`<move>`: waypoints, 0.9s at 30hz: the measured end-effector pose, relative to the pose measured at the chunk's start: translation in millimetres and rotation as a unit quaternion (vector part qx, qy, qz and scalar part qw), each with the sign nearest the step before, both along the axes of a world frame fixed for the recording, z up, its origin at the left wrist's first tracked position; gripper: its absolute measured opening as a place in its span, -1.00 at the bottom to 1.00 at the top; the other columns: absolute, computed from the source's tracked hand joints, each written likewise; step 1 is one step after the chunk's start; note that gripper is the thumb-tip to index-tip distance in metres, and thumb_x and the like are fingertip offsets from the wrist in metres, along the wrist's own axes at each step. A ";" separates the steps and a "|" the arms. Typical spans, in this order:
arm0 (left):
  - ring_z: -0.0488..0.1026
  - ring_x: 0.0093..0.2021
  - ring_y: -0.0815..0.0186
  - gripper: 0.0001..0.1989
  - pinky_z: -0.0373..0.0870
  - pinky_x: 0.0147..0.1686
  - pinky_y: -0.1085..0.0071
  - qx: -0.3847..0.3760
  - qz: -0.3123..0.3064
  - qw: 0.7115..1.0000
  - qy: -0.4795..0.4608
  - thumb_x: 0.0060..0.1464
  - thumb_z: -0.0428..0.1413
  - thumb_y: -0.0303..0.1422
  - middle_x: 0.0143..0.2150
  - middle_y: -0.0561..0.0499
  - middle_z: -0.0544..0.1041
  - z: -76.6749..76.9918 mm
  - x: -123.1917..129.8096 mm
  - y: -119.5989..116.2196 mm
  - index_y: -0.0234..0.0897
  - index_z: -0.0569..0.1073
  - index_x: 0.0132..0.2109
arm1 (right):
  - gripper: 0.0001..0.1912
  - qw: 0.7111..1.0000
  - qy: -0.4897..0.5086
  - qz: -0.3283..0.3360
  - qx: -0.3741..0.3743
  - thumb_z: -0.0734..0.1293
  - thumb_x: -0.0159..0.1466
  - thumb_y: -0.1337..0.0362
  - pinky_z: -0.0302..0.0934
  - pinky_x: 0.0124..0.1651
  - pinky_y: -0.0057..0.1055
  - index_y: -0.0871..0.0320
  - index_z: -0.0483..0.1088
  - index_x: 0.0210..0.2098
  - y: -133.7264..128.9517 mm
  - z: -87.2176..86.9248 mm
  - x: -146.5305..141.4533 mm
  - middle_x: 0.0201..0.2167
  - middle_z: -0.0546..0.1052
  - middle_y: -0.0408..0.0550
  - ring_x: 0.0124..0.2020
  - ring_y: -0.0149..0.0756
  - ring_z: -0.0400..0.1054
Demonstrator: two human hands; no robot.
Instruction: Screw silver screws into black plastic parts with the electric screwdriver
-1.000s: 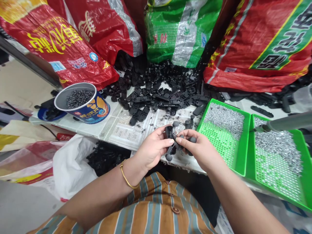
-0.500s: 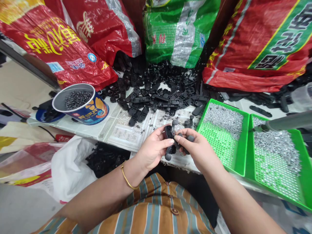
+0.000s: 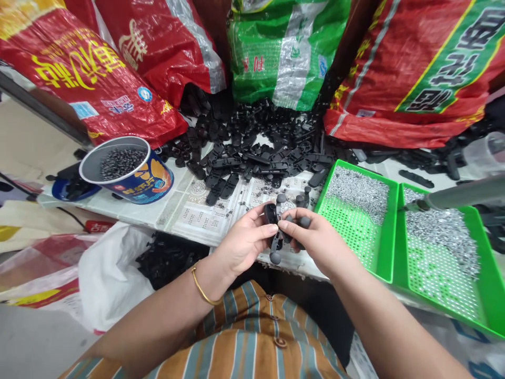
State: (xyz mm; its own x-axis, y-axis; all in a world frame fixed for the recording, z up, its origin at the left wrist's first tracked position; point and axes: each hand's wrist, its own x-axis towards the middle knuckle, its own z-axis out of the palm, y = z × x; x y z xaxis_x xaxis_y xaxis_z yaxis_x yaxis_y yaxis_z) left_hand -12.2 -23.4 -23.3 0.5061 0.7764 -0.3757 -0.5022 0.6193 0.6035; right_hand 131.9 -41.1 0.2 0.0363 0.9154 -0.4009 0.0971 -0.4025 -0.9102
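Observation:
Above the table's near edge, my left hand is closed on a black plastic part with rounded grey knobs at its ends. My right hand meets it from the other side, thumb and fingers pinching more small black knobbed parts. Both thumbs come together at the middle of the piece. The fingers hide much of what is held, so how the parts join does not show. Just beyond the hands, another small black knobbed part stands on the table.
A pile of black plastic parts covers the back, below red and green sacks. Left stands a tub of small dark pieces. Right are green perforated trays of small silvery pieces, with a grey metal rod over them.
The view has shifted slightly. Both hands stay together, and the held black part has turned a little, its lower knob now pointing further down.

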 end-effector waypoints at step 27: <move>0.37 -0.05 0.31 -0.45 0.27 -0.04 0.37 0.030 0.109 0.989 0.091 -0.21 0.11 -0.67 -0.13 0.02 0.47 14.9 12.5 -6.0 -0.21 0.33 -0.02 | -0.58 0.999 -0.006 -0.034 0.009 0.38 0.00 0.06 0.23 -0.43 -0.41 0.09 0.23 -0.23 -20.1 -12.5 4.6 -0.44 0.38 -0.19 -0.50 -0.42 0.30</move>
State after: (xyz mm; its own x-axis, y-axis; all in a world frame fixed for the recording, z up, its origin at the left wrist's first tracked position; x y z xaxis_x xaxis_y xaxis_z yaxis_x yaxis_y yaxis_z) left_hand 0.3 -29.4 -8.4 0.2532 0.8828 -0.3956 -0.4992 0.4696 0.7282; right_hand 136.4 -61.2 -12.3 0.1031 0.9177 -0.3837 0.0811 -0.3922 -0.9163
